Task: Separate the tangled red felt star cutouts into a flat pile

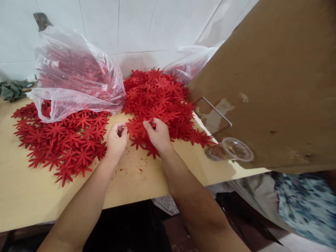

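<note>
Between my two hands is a red flower-shaped piece (137,128) with narrow petals, slightly blurred. My right hand (158,134) pinches its right side with thumb and fingertips. My left hand (117,138) is closed in a pinch at its left edge, where a small pale bit shows at the fingertips; what exactly these fingers grip is too small to make out. Just behind my hands rises a heap of the same red flower pieces (160,94). Left of my left hand spreads a second pile of red flower pieces (65,140).
A clear plastic bag (78,77) full of red pieces rests on the left pile. Another bag (189,63) stands by the tiled wall. At right, a large brown board (275,87) leans over the yellow table (136,185), beside a clear plastic cup (237,148). Patterned cloth (307,206) shows lower right.
</note>
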Motion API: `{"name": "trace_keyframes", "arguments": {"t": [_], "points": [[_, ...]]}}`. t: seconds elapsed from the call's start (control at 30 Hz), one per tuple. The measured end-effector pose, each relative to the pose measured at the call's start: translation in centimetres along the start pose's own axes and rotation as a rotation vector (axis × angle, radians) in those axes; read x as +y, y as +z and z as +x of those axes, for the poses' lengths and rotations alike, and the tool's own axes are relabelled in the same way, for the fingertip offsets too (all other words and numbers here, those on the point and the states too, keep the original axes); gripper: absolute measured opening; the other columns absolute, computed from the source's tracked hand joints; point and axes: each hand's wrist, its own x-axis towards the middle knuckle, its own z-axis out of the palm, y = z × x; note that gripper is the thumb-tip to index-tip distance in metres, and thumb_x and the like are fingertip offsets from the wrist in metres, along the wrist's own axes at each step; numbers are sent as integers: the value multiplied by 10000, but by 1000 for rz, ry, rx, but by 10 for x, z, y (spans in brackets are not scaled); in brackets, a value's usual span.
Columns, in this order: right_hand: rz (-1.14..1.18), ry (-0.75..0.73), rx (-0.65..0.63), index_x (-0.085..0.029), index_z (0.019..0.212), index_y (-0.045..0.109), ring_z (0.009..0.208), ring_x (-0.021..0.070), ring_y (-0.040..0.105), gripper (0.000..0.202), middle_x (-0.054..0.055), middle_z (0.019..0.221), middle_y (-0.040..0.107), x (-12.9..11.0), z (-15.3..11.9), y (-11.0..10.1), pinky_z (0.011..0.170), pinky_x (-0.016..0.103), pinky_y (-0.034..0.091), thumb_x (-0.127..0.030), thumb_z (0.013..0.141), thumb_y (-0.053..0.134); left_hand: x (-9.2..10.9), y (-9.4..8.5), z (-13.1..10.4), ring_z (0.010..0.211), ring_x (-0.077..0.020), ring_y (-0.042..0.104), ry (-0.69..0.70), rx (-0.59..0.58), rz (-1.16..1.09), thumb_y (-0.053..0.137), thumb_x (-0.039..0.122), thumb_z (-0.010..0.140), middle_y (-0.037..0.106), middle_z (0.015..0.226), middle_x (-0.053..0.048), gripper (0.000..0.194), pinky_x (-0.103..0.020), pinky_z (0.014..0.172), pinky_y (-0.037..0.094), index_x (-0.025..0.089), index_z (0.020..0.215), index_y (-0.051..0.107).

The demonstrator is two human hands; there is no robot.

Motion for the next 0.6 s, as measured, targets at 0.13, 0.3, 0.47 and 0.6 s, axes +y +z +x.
{"name": "trace_keyframes", "arguments": {"t": [0.13,0.3,0.47,0.6], "points": [[84,12,77,-205,607,409,470,83,365,282,-60,501,396,9,7,-4,484,231,335,-429,736,522,-12,-9,11,660,-95,541,-2,-27,131,501,169,749,577,743,-31,187,-248,691,458,118,917,565],[84,-53,-19,-187,706,497,534,97,466,214,-29,576,507,-11,-7,1,556,244,415,-394,754,513,-8,-13,6,1041,-203,547,127,-148,444,586,278,718,600,1090,-107,257,-375,959,383,164,943,638],[96,-197,-138,-174,902,614,869,172,604,215,71,905,657,-44,-46,-1,843,361,463,-308,773,505,18,-13,-17,1180,-178,478,-99,-53,56,380,304,848,546,1239,-99,347,-351,985,387,165,1108,563],[47,-317,-384,-241,1173,552,1260,220,395,385,64,1294,509,-54,-92,11,1056,466,292,-336,810,466,27,-3,-52,1053,-181,579,-298,-145,-232,79,423,892,614,1136,-100,583,-343,869,491,153,1211,485]]}}
